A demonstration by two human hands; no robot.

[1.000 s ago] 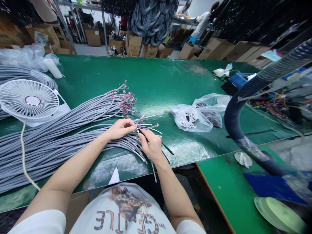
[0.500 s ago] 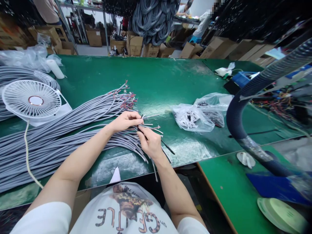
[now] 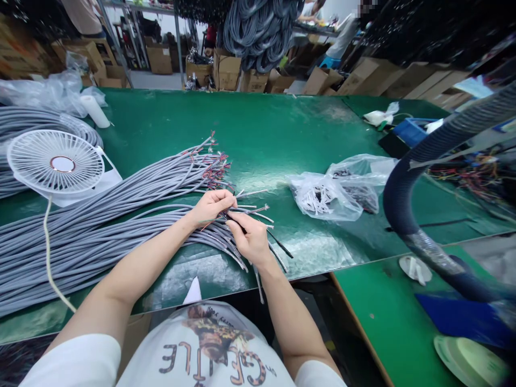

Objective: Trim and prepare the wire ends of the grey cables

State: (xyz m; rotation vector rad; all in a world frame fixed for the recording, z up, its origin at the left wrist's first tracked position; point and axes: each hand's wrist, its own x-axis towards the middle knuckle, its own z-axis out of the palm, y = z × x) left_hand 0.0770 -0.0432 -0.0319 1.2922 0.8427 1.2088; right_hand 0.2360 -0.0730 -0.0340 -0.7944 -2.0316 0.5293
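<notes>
Green tabletop (image 3: pixel 258 123); indistinct dark piece (image 3: pixel 224 215) between left hand (image 3: pixel 213 206) and right hand (image 3: pixel 251 236)

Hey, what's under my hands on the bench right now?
Gray cables from the nearer bundle run beneath your left hand, and pale cable ends stick out past your right hand over the green tabletop. Your hands cover whatever lies directly underneath.

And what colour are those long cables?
The long cables are grey, clearest in the head view.
</notes>
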